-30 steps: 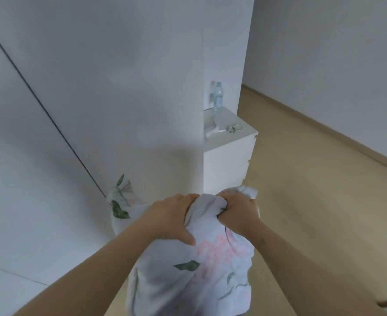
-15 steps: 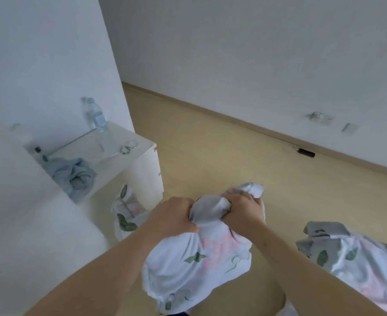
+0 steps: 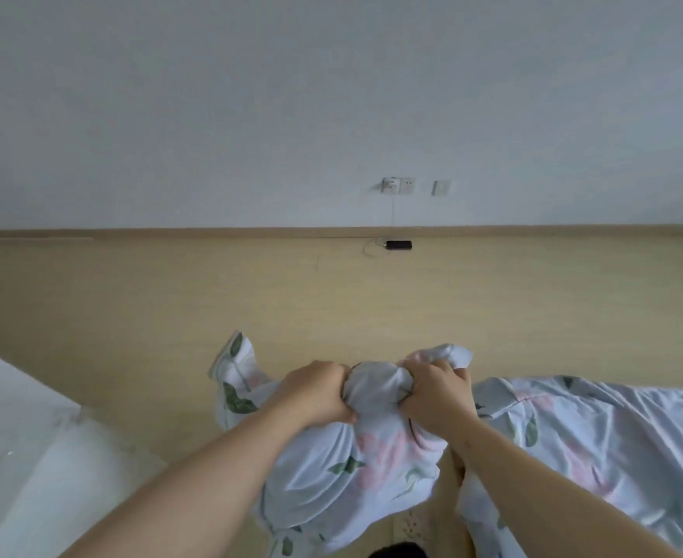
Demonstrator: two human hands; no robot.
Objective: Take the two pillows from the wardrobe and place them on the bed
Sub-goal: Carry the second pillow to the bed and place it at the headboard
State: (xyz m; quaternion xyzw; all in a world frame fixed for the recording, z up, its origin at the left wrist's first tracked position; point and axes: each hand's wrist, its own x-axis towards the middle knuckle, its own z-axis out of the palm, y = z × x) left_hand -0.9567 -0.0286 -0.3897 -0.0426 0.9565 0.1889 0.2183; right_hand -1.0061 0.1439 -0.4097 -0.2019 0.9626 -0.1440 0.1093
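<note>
Now turned from the wardrobe, left hand (image 3: 319,392) and right hand (image 3: 438,396), fingers clamped on the bunched pillow (image 3: 351,469), face the bed (image 3: 613,436); setting down looks next.

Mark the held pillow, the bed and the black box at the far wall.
pillow (image 3: 355,469): head view, on its floral front face.
bed (image 3: 613,436): head view, on the floral cover, right side.
black box (image 3: 399,244): head view, on its middle.
</note>
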